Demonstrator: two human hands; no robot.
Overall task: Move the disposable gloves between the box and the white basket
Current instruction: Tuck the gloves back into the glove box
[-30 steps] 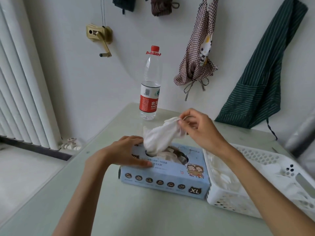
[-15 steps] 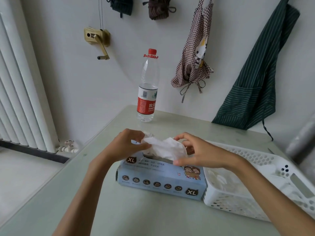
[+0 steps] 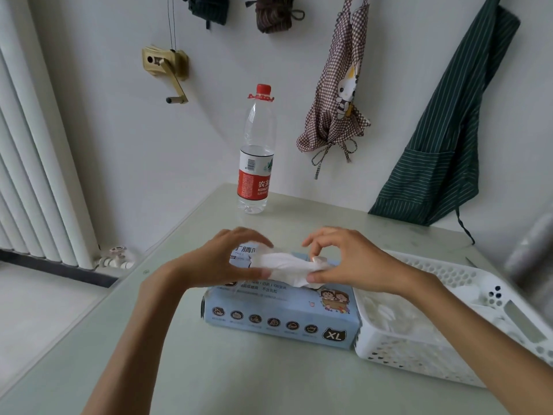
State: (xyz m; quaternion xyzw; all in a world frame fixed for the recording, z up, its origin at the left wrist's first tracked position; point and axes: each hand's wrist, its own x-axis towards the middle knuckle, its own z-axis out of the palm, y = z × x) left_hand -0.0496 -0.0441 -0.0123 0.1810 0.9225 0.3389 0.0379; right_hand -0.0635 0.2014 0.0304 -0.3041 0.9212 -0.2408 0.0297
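Both hands' fingers still pinch the glove (image 3: 287, 265), now stretched flatter over the box (image 3: 278, 319).

Glove (image 3: 287, 265) lowered onto box (image 3: 278, 319); left hand (image 3: 221, 259) now pinching it.

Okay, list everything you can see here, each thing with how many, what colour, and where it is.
Thin disposable glove: one, white, stretched between both hands above the box.
Cardboard glove box: one, light blue, table centre.
Perforated plastic basket: one, white, touching the box's right end, white gloves inside.
Plastic water bottle: one, clear, red cap and label, table's far edge.
Table: one, pale green.
Aprons: checked, green striped, on wall.
Crank: brass, wall.
Radiator: white, left.
Left hand, right hand: pinching the glove.
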